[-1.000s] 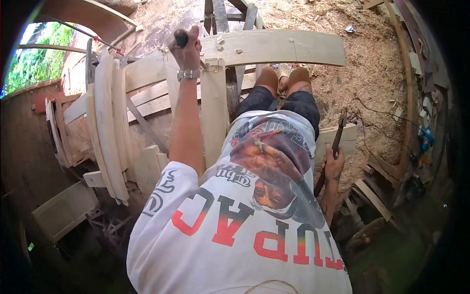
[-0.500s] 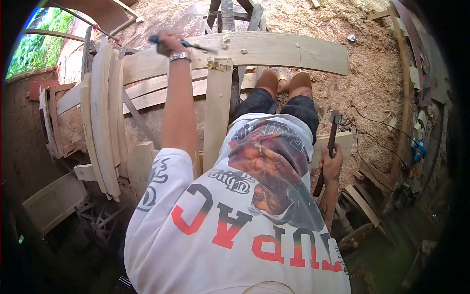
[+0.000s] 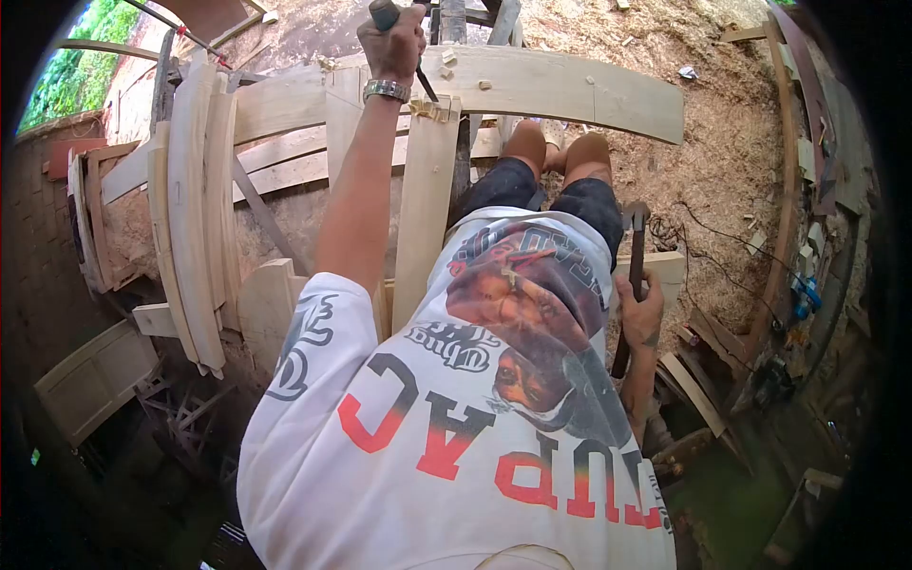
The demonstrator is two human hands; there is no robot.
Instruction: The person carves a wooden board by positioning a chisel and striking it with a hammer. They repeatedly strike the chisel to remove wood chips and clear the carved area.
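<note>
The left hand (image 3: 394,46) is clenched on a chisel (image 3: 404,43) at the far end of the work, handle up, blade slanting down and right onto the end of an upright plank (image 3: 424,204) beside the curved board (image 3: 560,90). The right hand (image 3: 642,313) grasps a hammer (image 3: 629,285) at the right, near the thigh, its long axis running near to far with the head pointing far.

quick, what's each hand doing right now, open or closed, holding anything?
Left hand: closed around the dark handle of a chisel at the pale wooden joint.
Right hand: closed on the dark-handled hammer, held low at the side.
</note>
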